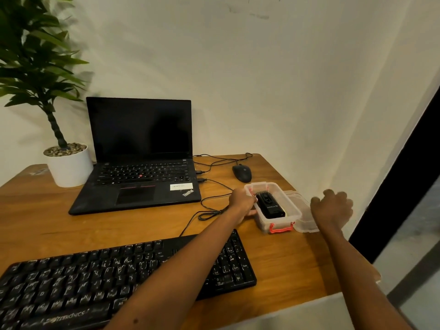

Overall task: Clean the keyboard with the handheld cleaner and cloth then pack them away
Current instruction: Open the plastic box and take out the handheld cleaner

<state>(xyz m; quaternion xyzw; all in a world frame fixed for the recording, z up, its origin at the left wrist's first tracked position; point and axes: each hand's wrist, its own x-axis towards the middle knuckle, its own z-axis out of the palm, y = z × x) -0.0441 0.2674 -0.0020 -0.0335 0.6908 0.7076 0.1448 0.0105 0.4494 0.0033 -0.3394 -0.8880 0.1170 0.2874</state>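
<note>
A black keyboard (119, 277) lies at the near left of the wooden table, and my left forearm crosses its right part. A clear plastic box (291, 211) with red clips stands at the right, holding the black handheld cleaner (271, 206). My left hand (241, 202) grips the box's left wall. The clear lid (302, 210) lies flat just right of the box. My right hand (332, 208) hovers over the lid's right side with fingers loosely curled and blurred; whether it touches the lid is unclear. No cloth shows.
An open black laptop (140, 158) stands at the back, a white pot (69, 166) with a green plant to its left. A black mouse (241, 173) sits behind the box, with cables (214, 206) looping between. The table edge (352, 246) runs close on the right.
</note>
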